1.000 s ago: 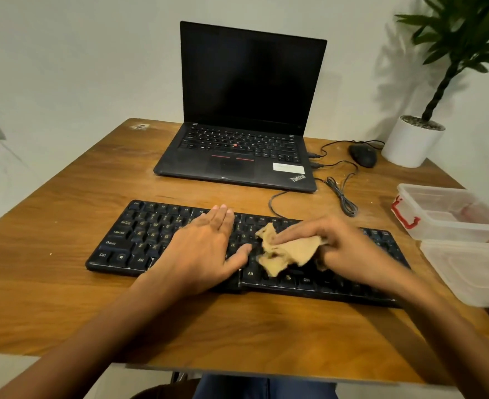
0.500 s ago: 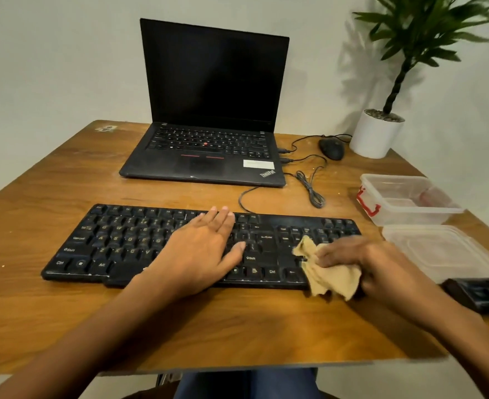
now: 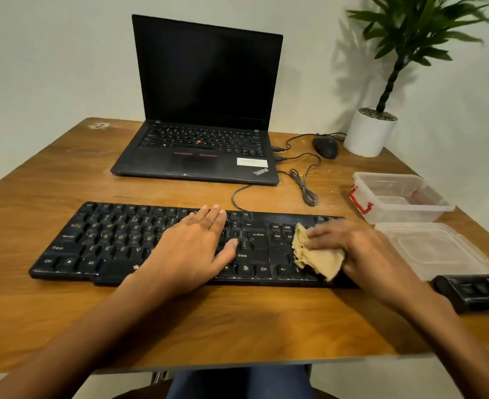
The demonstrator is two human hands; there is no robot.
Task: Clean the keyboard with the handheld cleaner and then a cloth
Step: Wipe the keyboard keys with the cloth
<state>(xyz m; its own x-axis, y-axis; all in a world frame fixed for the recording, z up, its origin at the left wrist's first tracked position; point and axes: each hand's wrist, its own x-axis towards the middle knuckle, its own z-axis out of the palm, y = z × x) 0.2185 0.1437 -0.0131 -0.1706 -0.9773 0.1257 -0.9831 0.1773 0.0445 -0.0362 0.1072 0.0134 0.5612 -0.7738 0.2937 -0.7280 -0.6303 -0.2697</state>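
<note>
A black keyboard (image 3: 113, 240) lies across the wooden table (image 3: 64, 312) in front of me. My left hand (image 3: 197, 246) rests flat on its middle keys, fingers spread, holding nothing. My right hand (image 3: 361, 249) presses a crumpled tan cloth (image 3: 315, 254) onto the keyboard's right end, over the arrow keys and number pad. A black handheld device (image 3: 473, 292), probably the cleaner, lies on the table at the right edge, apart from both hands.
An open black laptop (image 3: 203, 110) stands behind the keyboard, with cables (image 3: 303, 185) and a mouse (image 3: 325, 146) to its right. A potted plant (image 3: 370, 133) sits at the back right. A clear plastic box (image 3: 396, 197) and its lid (image 3: 436, 249) lie right of the keyboard.
My right hand has carried the cloth from the keyboard's middle to its right end, then slightly back onto the number pad. My left hand has stayed flat on the keys.
</note>
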